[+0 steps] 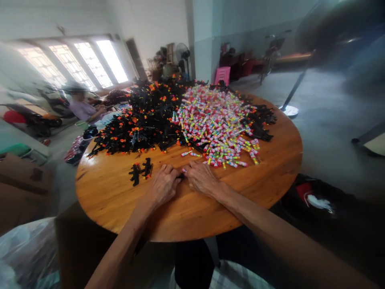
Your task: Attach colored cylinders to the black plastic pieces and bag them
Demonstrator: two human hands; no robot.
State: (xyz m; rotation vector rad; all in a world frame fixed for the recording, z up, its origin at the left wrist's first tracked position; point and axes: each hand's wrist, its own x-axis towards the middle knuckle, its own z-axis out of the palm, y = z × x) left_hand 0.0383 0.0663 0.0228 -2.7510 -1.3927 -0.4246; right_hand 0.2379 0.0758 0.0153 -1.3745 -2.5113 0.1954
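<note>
A small dark piece (181, 175) sits near the table's (270, 176) near edge, pinched between both hands; best kept low and pressed squarely. Left hand (164, 185) and right hand (201, 178) lie knuckles-up, fingers curled narrow on it, colourful tubes (219, 124) just beyond, black toys (141, 120) toward the left edge

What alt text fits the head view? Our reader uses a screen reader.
Both hands, left hand and right hand, meet on a round wooden table, pinching a small dark part between them. Behind lie a black toy pile and a colourful tube pile.
</note>
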